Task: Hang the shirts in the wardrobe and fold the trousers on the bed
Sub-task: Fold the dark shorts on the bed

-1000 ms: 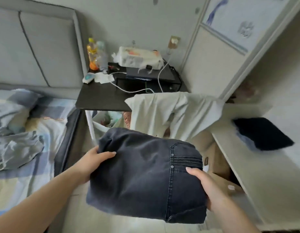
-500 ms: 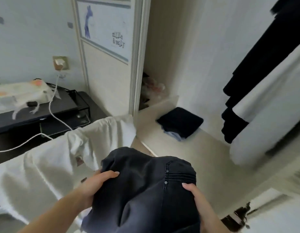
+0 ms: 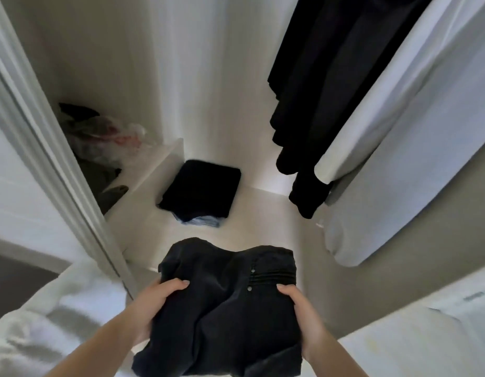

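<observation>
I hold a folded pair of dark grey jeans (image 3: 227, 303) in front of me, above the front edge of the wardrobe floor (image 3: 263, 221). My left hand (image 3: 154, 303) grips their left side, thumb on top. My right hand (image 3: 304, 311) grips the right side beside the stitched pocket. On the wardrobe floor lies a folded stack, a black garment (image 3: 202, 190) on top of a light blue one (image 3: 206, 221). Black clothes (image 3: 325, 85) and a white garment (image 3: 404, 123) hang at the right.
The wardrobe's door frame (image 3: 53, 164) runs down the left. Behind it a raised compartment holds a plastic bag with clothes (image 3: 105, 142). A white cloth (image 3: 53, 317) lies draped at lower left.
The view has swung right from the bedside table to the open wardrobe. Both hands have carried the folded jeans toward the wardrobe floor, still gripping their two sides.
</observation>
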